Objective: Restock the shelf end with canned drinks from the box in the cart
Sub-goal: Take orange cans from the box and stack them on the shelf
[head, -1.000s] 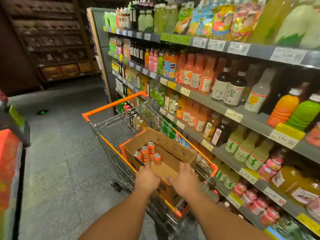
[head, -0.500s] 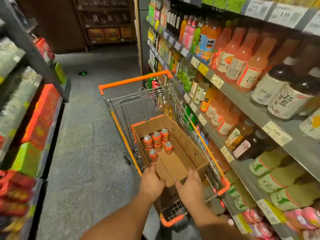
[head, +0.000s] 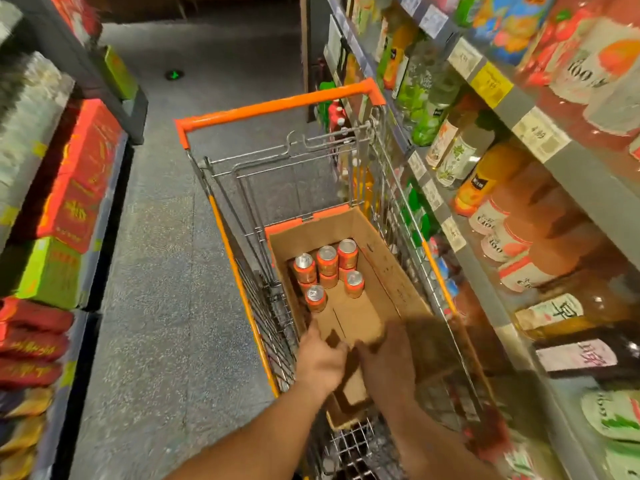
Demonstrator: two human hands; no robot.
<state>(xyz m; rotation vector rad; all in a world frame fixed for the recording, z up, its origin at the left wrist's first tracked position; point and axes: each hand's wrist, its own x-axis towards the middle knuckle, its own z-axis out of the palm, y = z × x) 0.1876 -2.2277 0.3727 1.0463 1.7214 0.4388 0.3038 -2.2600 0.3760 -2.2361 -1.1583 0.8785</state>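
A brown cardboard box (head: 388, 261) lies in the wire cart (head: 277, 105) with the orange handle. Several orange cans with silver tops (head: 327, 261) stand at the box's far end. My left hand (head: 320, 363) grips the box's near edge at its left corner. My right hand (head: 389, 362) is blurred and dark, resting on the same near edge beside the left; both hands hold the box.
Shelves of bottled drinks (head: 485, 174) with price tags run close along the cart's right side. On the left, shelves hold red and green packs (head: 76, 188). Grey floor (head: 162, 271) stretches between them, with a green mark far ahead.
The view has swung left and down, so the cart now points up the aisle. Both hands stay on the box's near edge; the right one has blurred with motion.
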